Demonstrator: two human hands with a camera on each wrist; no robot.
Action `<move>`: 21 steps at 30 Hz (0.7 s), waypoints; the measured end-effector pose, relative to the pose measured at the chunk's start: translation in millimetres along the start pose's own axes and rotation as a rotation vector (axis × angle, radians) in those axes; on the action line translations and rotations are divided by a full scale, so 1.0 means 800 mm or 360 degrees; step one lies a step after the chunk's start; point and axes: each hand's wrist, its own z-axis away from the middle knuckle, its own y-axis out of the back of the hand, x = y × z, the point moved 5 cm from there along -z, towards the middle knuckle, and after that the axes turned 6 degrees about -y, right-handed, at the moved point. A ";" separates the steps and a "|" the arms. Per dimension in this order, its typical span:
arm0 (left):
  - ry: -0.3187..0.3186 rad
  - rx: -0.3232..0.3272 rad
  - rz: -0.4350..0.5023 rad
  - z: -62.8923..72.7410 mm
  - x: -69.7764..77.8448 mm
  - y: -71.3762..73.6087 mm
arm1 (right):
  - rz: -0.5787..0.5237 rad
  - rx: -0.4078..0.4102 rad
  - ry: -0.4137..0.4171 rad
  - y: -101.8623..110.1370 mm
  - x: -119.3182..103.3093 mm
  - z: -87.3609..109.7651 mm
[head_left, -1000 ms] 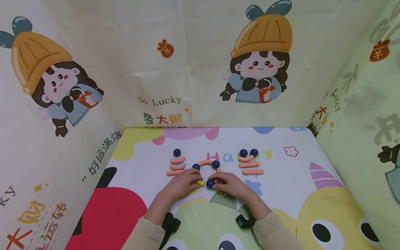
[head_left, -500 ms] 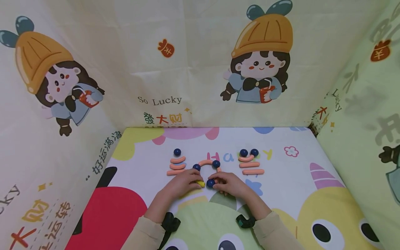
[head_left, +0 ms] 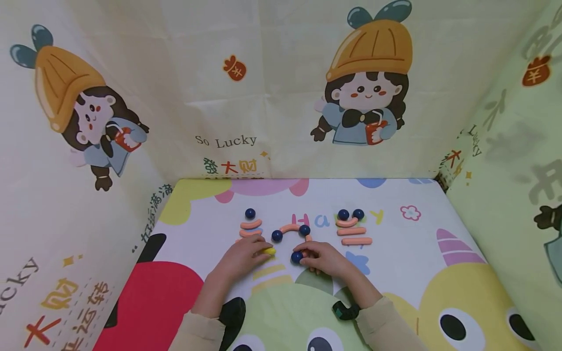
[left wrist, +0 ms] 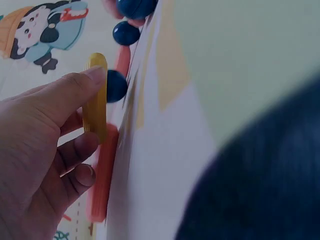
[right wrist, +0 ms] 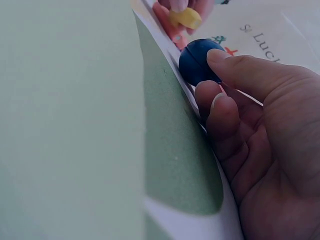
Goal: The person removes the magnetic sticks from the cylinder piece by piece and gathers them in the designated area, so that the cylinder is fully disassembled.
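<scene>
My left hand (head_left: 246, 256) pinches a short yellow rod (left wrist: 97, 112) between thumb and fingers, to the left of the central pieces. My right hand (head_left: 327, 258) holds a dark blue ball (right wrist: 196, 62) by thumb and fingertips, close over the table. Between and beyond the hands, a curved pink rod (head_left: 290, 227) joins one blue ball (head_left: 277, 236) at its left end to another blue ball (head_left: 305, 230) at its right. From the right one a pink rod (head_left: 309, 238) runs down toward my right hand, which hides its lower part.
At left lie a blue ball (head_left: 250, 213), two curved pink rods (head_left: 250, 225) and a straight one partly behind my left hand. Farther right are two blue balls (head_left: 343, 214), a curved pink rod (head_left: 347, 222) and two straight pink rods (head_left: 356, 241). A printed cloth wall (head_left: 285, 112) rises behind.
My left hand has moved left with the yellow rod, away from the held ball, uncovering the left ball of the arc and covering more of a straight pink rod. The right hand stays put.
</scene>
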 end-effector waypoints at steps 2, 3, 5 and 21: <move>0.0039 0.0031 -0.0012 0.005 -0.008 0.002 | -0.0013 -0.0011 0.0002 0.000 0.001 0.000; 0.0059 0.0049 -0.0010 0.008 -0.012 0.003 | -0.0018 -0.0013 0.0002 -0.001 0.001 0.000; 0.0100 0.0079 0.0021 0.012 -0.019 0.006 | -0.0028 -0.0014 0.0000 -0.001 0.002 0.000; 0.0255 0.0138 0.0049 0.028 -0.042 0.019 | -0.0066 -0.0020 -0.0002 -0.001 0.004 -0.001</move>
